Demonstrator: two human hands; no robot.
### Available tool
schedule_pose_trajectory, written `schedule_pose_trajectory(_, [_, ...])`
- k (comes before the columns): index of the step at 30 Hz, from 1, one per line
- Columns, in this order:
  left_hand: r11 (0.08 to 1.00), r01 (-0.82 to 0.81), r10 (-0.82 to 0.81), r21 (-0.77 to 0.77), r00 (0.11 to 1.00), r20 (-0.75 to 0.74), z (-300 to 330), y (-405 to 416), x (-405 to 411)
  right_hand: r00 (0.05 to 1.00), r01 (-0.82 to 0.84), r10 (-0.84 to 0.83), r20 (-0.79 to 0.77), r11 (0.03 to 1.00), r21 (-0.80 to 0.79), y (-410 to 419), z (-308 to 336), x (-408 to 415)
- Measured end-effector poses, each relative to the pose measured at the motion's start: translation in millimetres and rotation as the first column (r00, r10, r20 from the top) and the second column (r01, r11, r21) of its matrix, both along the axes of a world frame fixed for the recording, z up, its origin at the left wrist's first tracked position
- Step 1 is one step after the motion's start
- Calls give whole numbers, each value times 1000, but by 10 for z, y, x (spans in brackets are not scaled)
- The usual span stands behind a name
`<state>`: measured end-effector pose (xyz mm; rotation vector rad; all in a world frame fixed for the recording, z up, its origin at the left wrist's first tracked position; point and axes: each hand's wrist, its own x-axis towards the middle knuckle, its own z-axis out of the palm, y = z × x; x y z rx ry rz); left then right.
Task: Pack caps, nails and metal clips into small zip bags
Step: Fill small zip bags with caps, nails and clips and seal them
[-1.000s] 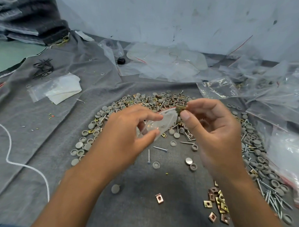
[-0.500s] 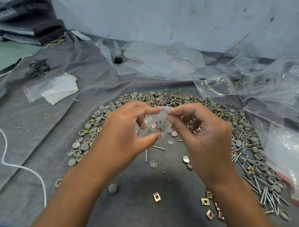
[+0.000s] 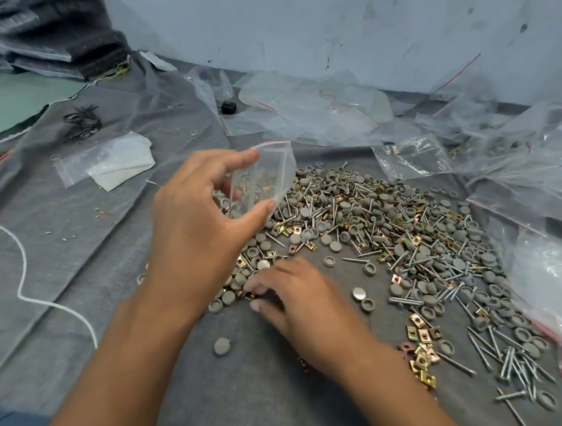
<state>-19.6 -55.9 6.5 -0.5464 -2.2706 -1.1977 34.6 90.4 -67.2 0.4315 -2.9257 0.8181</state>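
Where clips (image 3: pixel 423 356) lie, scattered nails (image 3: pixel 521 368).

At frame centre the left hand (image 3: pixel 195 228) pinches a small clear zip bag (image 3: pixel 263 176) between forefinger and thumb, raised above the grey cloth (image 3: pixel 77 268). Lower down, the right hand (image 3: pixel 301 297) lies fingers-down on the near edge of a pile of grey caps (image 3: pixel 401 224), nails (image 3: pixel 508 354) and brass-coloured clips (image 3: pixel 423 357) spread toward the right.
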Motion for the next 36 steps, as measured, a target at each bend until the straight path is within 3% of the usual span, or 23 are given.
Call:
schedule_pose_trajectory(7, [1000,-14,14,8,1000,-3,-2,-32,-19,998,18,-4,-65,974,228,-142,-9,-4])
schedule_pose_trajectory(16, [1000,-9,9,-1,1000,5,-19,-39,-15,992,-10,35,-120,979,205,-114,-30,48])
schedule_pose_trajectory(18, [1000,-12,12,-11,1000,10,-23,-42,-15,995,24,-12,-103,993,113,-83,-46,17])
schedule_pose_trajectory(20, [1000,-4,4,-22,1000,16,-26,-38,-11,992,118,-121,-19,984,-130,-28,-5,-25])
schedule_pose_trajectory(25, [995,44,-41,-87,999,30,-25,-20,-2,982,134,-189,-18,759,-638,168,280,-69])
schedule_pose_trajectory(27, [989,74,-71,-125,997,32,-26,1,7,970,80,-223,-94,665,-743,230,410,-59])
schedule_pose_trajectory(29, [978,130,-124,-164,991,51,-28,43,25,924,40,-302,-235,687,-725,251,509,-35])
schedule_pose_trajectory(33, [945,223,-211,-239,975,74,-46,145,65,780,81,-373,-503,857,-509,227,574,-9])
schedule_pose_trajectory(36, [941,235,-220,-242,972,88,-57,178,72,759,174,-335,-559,931,-321,245,521,-24])
